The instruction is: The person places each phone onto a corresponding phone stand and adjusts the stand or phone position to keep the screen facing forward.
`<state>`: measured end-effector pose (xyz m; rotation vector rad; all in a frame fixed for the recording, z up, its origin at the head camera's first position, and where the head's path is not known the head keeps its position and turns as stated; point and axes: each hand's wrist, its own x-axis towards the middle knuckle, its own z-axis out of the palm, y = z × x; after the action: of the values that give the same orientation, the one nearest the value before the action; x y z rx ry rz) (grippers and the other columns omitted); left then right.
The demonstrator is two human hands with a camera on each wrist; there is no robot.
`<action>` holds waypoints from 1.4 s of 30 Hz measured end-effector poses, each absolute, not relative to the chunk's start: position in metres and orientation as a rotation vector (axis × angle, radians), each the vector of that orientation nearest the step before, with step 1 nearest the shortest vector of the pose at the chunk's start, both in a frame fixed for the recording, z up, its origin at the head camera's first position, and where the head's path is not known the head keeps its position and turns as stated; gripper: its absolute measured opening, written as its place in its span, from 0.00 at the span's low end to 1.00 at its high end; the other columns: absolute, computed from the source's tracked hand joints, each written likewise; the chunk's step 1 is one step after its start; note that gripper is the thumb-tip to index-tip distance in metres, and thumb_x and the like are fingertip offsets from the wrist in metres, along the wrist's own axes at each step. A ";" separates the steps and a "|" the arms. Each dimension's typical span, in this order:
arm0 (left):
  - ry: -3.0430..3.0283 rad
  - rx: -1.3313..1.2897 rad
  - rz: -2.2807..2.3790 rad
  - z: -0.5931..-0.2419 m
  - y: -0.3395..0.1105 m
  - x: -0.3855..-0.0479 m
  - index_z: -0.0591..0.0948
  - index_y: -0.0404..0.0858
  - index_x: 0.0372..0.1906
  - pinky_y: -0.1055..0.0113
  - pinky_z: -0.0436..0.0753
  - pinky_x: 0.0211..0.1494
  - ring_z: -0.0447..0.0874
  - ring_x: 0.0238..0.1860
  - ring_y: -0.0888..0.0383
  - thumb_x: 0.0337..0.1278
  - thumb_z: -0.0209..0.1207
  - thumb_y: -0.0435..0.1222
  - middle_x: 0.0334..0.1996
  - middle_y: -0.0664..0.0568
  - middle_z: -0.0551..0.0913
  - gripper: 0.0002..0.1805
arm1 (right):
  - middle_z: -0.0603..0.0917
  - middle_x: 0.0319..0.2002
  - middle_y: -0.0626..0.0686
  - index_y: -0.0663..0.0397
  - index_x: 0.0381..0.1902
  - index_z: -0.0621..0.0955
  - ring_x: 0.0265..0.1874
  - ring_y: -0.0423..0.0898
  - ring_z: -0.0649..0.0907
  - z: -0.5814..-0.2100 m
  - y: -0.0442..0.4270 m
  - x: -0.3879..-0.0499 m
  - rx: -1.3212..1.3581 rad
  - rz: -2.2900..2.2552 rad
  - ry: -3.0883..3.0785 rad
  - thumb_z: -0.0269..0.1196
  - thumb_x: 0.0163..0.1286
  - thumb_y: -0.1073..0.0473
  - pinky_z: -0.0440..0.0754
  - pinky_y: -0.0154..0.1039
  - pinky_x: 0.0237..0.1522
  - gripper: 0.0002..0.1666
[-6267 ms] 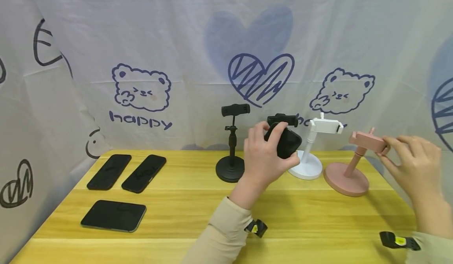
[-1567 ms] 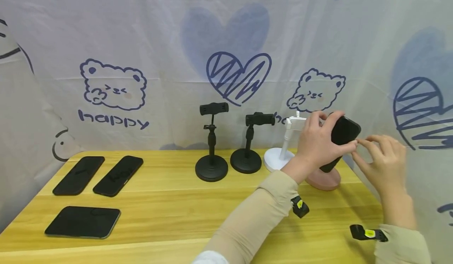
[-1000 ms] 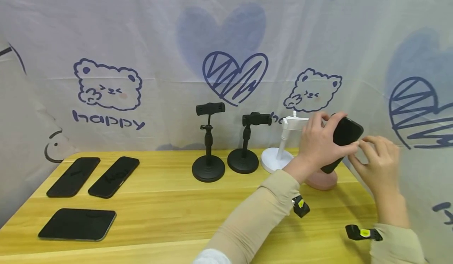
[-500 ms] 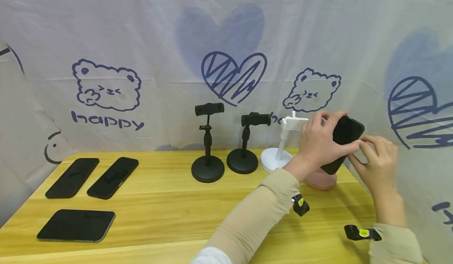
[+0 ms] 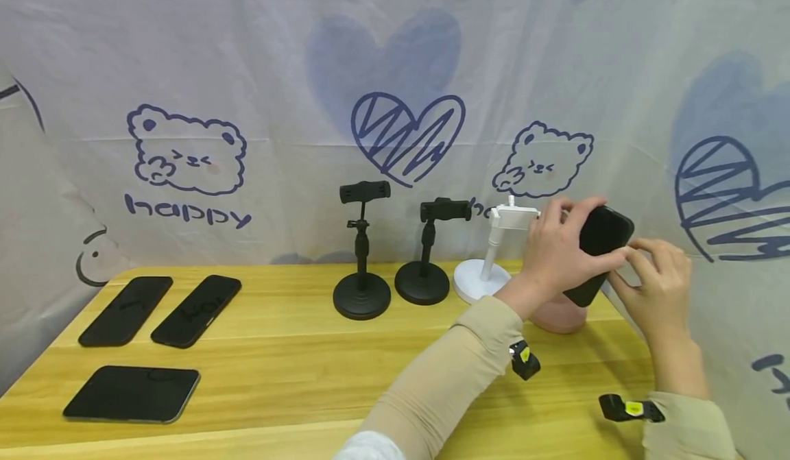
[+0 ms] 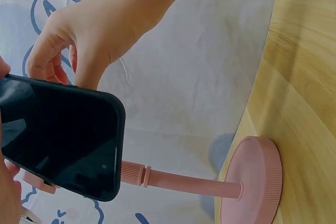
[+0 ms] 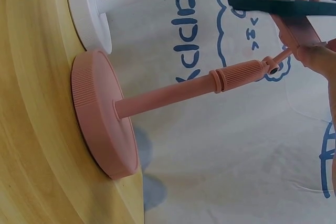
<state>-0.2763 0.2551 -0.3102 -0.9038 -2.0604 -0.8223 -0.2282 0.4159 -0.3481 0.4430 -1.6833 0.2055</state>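
My left hand [image 5: 558,251] grips a black smartphone [image 5: 605,232], held tilted in front of the clamp of a pink phone stand [image 5: 560,315]. In the head view the phone and hand cover most of that stand. My right hand [image 5: 660,285] pinches the right end of the clamp, close to the phone's edge. From the right wrist, the pink clamp [image 7: 296,27] lies against or just behind the phone's back; whether it is seated cannot be told. The left wrist view shows the dark screen [image 6: 63,140] and the pink stem [image 6: 184,182] below it.
Left of the pink stand are a white phone stand [image 5: 478,278] and two black ones, a shorter [image 5: 422,283] and a taller [image 5: 362,295]. Three dark phones [image 5: 132,395] lie at the table's left. A printed cloth [image 5: 296,69] hangs behind the wooden table [image 5: 278,350].
Since the oldest frame, my left hand has carried the smartphone right, from before the shorter black stand to the pink stand. The head view has turned rightward. Over the last second both hands barely move.
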 end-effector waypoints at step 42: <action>-2.141 -0.639 -0.568 -0.305 0.266 -0.270 0.66 0.60 0.65 0.71 0.63 0.39 0.72 0.46 0.65 0.37 0.58 0.75 0.53 0.57 0.72 0.46 | 0.84 0.29 0.69 0.72 0.30 0.82 0.35 0.67 0.76 -0.344 0.420 -0.232 0.516 0.187 -1.654 0.58 0.68 0.39 0.62 0.59 0.39 0.35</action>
<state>-0.2704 0.2663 -0.3053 -0.6385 -2.1412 -0.5681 -0.2322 0.4204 -0.3441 0.5158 -1.6543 0.1869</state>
